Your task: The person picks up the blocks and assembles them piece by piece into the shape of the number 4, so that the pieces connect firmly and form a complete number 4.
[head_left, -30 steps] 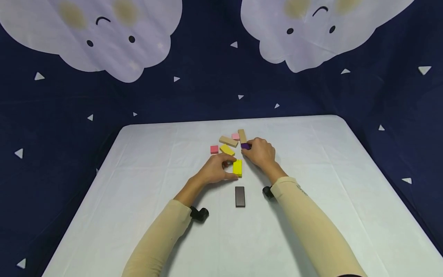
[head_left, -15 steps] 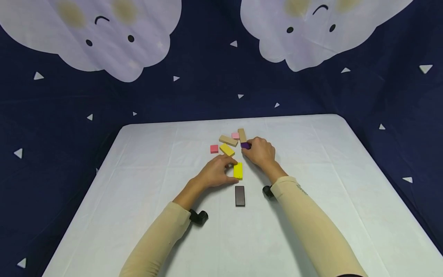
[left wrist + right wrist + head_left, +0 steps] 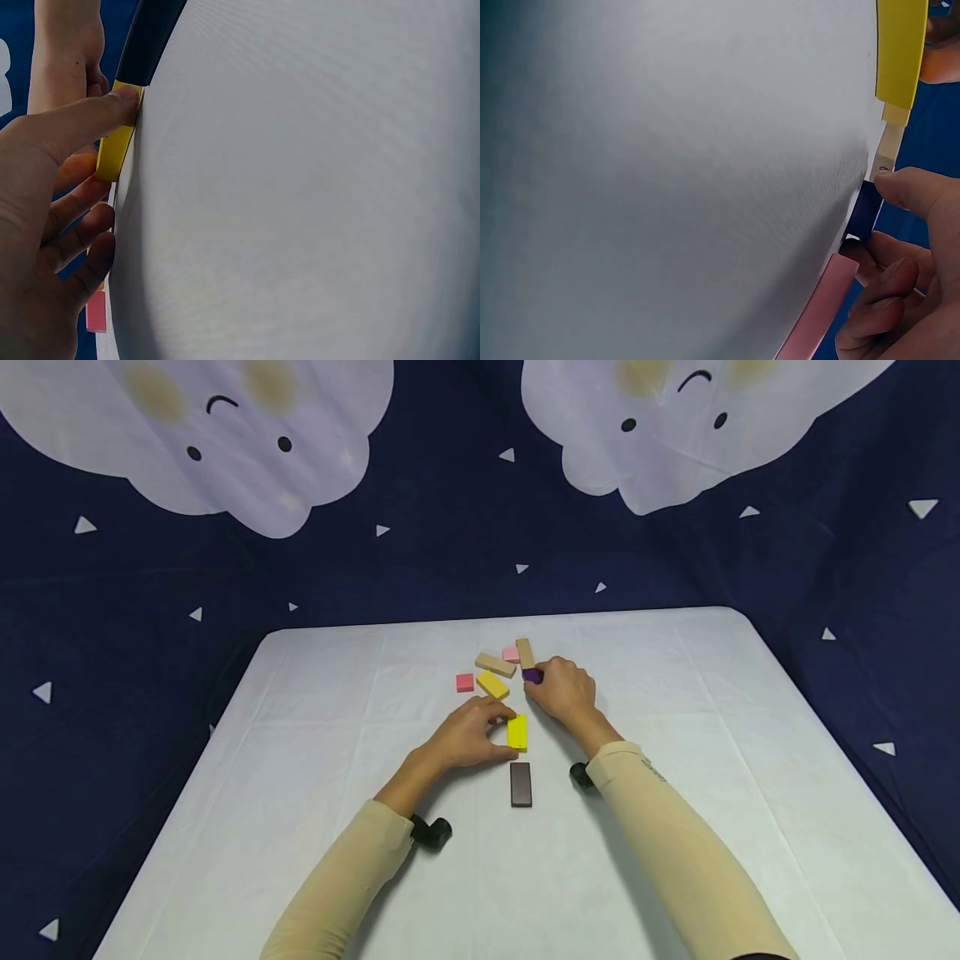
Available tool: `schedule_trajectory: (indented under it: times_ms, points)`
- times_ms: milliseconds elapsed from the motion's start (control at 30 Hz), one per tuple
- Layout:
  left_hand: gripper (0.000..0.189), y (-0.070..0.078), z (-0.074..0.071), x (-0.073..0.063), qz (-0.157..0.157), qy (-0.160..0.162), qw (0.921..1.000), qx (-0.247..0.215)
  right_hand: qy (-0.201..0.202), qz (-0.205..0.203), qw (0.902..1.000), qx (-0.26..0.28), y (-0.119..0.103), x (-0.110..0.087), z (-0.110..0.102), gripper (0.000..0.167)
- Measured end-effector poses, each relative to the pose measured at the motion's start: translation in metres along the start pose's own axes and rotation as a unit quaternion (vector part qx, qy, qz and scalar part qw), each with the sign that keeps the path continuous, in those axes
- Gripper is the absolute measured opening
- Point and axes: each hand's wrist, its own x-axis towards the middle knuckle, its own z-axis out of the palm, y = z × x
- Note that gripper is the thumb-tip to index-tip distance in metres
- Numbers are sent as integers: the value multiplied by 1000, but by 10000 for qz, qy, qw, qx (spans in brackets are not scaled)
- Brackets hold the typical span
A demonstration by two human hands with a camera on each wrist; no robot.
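Observation:
My left hand point(image 3: 468, 735) pinches a yellow block point(image 3: 517, 733) by its ends, thumb at the near end and a finger at the far end. Just in front of it lies a dark grey-brown block point(image 3: 521, 785), a small gap apart in the head view. Farther back, my right hand point(image 3: 564, 689) pinches a small purple block point(image 3: 532, 676) between thumb and fingers. That block sits at the near end of a wooden block point(image 3: 525, 653). The right wrist view shows the purple block point(image 3: 865, 210) partly covered by the fingers.
Beyond the left hand lie a second yellow block point(image 3: 492, 685), another wooden block point(image 3: 496, 665), a red-pink block point(image 3: 464, 682) and a pale pink block point(image 3: 511, 655). All rest on a white-covered table point(image 3: 300, 735). A dark blue patterned cloth point(image 3: 450, 568) hangs behind.
My left hand has slid the yellow block a short way toward me, nearer the dark block. The right hand and the purple block have stayed in place.

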Motion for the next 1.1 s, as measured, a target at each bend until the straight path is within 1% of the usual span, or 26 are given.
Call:
schedule_trajectory:
  times_ms: [333,567,900,1000,1100]
  points:
    - [62,3,-2,0,-41,-17,10000,-42,-40,-6,10000,-22,-2,-2,-3,50]
    - [63,1,-1,0,-24,-68,9999,-123,-62,18,10000,-29,-2,-2,-3,49]
    - [61,0,-2,-4,43,40,9982,-596,-78,44,10000,-18,-2,-2,-2,50]
    - [67,2,-4,-7,124,-43,9986,-512,-63,47,10000,-1,-3,-3,-2,49]
    - [74,5,-5,-13,155,-159,9993,-286,-56,53,10000,12,-3,-3,-3,50]
